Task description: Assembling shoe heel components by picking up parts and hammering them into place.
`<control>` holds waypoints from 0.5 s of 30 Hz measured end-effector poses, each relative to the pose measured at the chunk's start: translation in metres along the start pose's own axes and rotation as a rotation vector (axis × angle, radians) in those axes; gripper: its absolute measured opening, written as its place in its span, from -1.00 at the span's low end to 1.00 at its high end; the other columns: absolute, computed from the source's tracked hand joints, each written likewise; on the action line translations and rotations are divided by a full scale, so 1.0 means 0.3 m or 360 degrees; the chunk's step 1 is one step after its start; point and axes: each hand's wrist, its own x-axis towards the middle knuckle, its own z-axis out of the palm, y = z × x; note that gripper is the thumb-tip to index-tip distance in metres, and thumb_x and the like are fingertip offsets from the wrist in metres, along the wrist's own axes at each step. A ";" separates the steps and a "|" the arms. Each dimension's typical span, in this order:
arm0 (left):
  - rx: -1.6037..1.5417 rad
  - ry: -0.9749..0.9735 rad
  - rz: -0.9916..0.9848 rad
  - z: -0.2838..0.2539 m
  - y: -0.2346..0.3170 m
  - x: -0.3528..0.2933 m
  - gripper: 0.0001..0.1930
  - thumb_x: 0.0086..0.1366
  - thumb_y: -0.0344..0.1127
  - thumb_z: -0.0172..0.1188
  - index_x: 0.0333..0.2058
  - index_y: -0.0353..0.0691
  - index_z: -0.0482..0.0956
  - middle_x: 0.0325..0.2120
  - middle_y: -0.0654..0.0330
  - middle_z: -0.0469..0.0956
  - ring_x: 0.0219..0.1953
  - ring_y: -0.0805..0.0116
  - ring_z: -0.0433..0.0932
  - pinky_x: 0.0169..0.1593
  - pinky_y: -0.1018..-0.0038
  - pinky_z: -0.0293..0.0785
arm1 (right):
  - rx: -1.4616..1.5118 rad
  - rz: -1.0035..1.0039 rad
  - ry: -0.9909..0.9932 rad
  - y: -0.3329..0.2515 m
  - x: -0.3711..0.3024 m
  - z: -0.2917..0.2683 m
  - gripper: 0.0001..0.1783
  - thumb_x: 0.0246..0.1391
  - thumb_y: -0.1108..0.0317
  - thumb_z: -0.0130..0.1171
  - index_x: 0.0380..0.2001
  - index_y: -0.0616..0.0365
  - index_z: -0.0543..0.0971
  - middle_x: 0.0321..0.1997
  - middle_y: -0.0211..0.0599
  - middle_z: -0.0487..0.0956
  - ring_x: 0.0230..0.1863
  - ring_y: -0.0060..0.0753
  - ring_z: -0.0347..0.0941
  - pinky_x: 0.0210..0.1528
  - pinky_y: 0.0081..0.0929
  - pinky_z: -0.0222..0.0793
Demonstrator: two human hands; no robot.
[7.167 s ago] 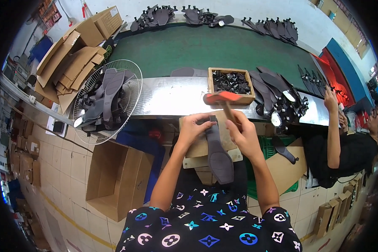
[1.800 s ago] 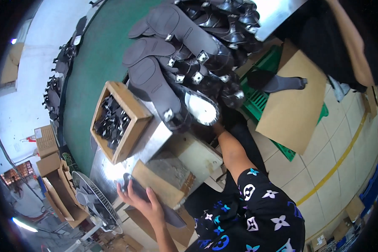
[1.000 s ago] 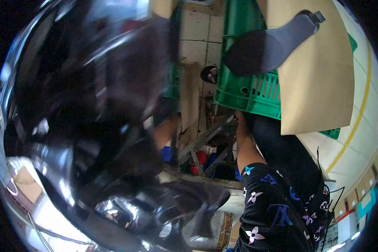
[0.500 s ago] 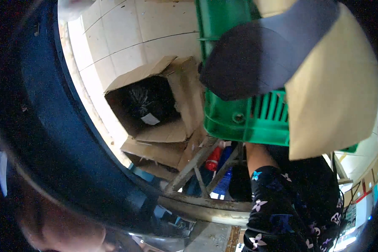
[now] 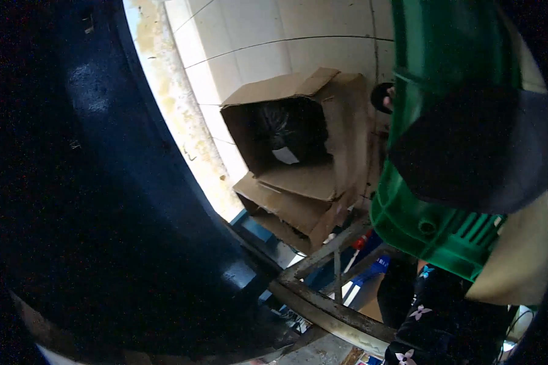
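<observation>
Neither of my hands shows. A green plastic crate point(image 5: 402, 234) stands at the right with slots in its side. Over it lies a dark grey, rounded thing like a cap point(image 5: 463, 146), and a tan sheet point(image 5: 520, 255) sticks out below that. Black cloth with pale flowers point(image 5: 420, 313) covers a limb that runs up beneath the crate, with a little bare skin at its hem; I cannot tell whether it is an arm or a leg. A black rounded thing point(image 5: 379, 97) with a bit of skin peeks out past the crate's left edge.
An open cardboard box point(image 5: 353, 140) holds a black plastic bag point(image 5: 277, 125) with a white label. A dark blue surface point(image 5: 103, 201) fills the left side. Worn metal bars point(image 5: 323, 298) cross below the box, with red and blue items behind. Pale tiles point(image 5: 310, 18) cover the floor.
The view has swung left, so the crate, cap-like thing and box sit farther right and the blue surface fills more. A blurred skin-coloured patch at lower left has mostly gone.
</observation>
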 end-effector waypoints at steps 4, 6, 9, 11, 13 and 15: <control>0.0089 0.0081 0.0030 -0.019 0.003 0.050 -0.47 0.45 -0.03 -0.01 0.15 -0.40 0.36 0.33 -0.17 -0.02 0.26 -0.03 0.17 0.28 0.09 0.16 | -0.0042 -0.0044 -0.0103 -0.060 -0.010 0.121 -0.57 0.25 0.28 -0.03 0.13 0.18 0.49 0.09 -0.04 0.52 0.06 0.00 0.46 0.03 -0.06 0.41; 0.0116 0.0135 0.0059 -0.005 -0.005 0.087 -0.47 0.45 -0.03 -0.01 0.15 -0.40 0.36 0.33 -0.17 -0.02 0.27 -0.04 0.17 0.28 0.09 0.15 | -0.0050 -0.0090 -0.0145 -0.114 -0.008 0.174 -0.57 0.24 0.28 -0.03 0.13 0.18 0.48 0.09 -0.04 0.52 0.06 0.00 0.46 0.04 -0.06 0.41; 0.0177 0.0205 0.0087 -0.009 -0.010 0.146 -0.46 0.45 -0.02 -0.02 0.15 -0.40 0.36 0.33 -0.18 -0.03 0.28 -0.04 0.15 0.29 0.08 0.14 | -0.0074 -0.0139 -0.0220 -0.182 -0.014 0.276 -0.57 0.24 0.29 -0.03 0.14 0.18 0.48 0.10 -0.04 0.51 0.07 0.01 0.45 0.04 -0.06 0.40; 0.0217 0.0253 0.0085 -0.001 0.001 0.161 -0.46 0.45 -0.02 -0.02 0.15 -0.41 0.35 0.34 -0.18 -0.04 0.28 -0.05 0.15 0.29 0.08 0.13 | -0.0111 -0.0172 -0.0267 -0.209 -0.003 0.330 -0.57 0.24 0.29 -0.03 0.14 0.18 0.48 0.11 -0.04 0.51 0.08 0.01 0.45 0.05 -0.06 0.40; 0.0255 0.0287 0.0089 0.002 0.003 0.179 -0.46 0.45 -0.02 -0.02 0.15 -0.41 0.35 0.34 -0.18 -0.05 0.29 -0.05 0.14 0.30 0.08 0.12 | -0.0139 -0.0194 -0.0305 -0.225 0.005 0.382 -0.57 0.24 0.29 -0.03 0.14 0.18 0.48 0.11 -0.04 0.51 0.09 0.01 0.45 0.06 -0.07 0.40; 0.0288 0.0302 0.0101 0.001 -0.003 0.201 -0.46 0.45 -0.02 -0.03 0.15 -0.41 0.35 0.34 -0.18 -0.05 0.29 -0.05 0.13 0.30 0.07 0.12 | -0.0156 -0.0205 -0.0332 -0.227 0.012 0.427 -0.56 0.24 0.29 -0.03 0.15 0.17 0.48 0.12 -0.03 0.50 0.09 0.01 0.44 0.06 -0.07 0.39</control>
